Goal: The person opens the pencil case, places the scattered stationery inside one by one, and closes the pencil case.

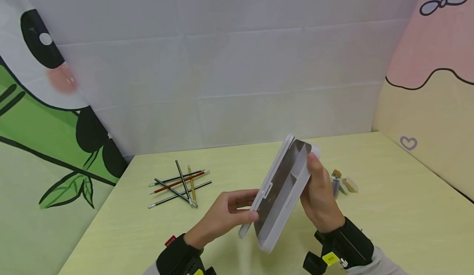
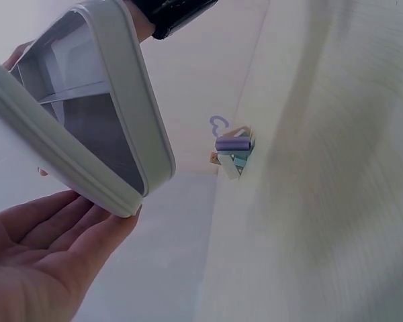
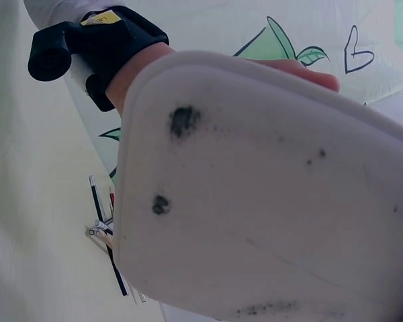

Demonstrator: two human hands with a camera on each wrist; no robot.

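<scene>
A pale grey pencil case (image 1: 283, 222) is held tilted above the table, its lid partly swung away from the body. Inside, dividers and bare compartments show. My left hand (image 1: 216, 214) pinches the lid edge at the lower left, thumb on the near side; in the left wrist view its fingers lie under the lid (image 2: 62, 146). My right hand (image 1: 320, 197) grips the body along its right side, thumb near the upper rim. Dark smudges mark the outer face of the case (image 3: 255, 188) in the right wrist view, which hides much of the hands there.
Several pencils (image 1: 181, 186) lie crossed in a loose pile at the left of the table (image 1: 122, 234). A small cluster of erasers (image 1: 342, 185) sits beyond my right hand. A pale cloth wall (image 1: 237, 69) rises behind the table, with printed walls at both sides.
</scene>
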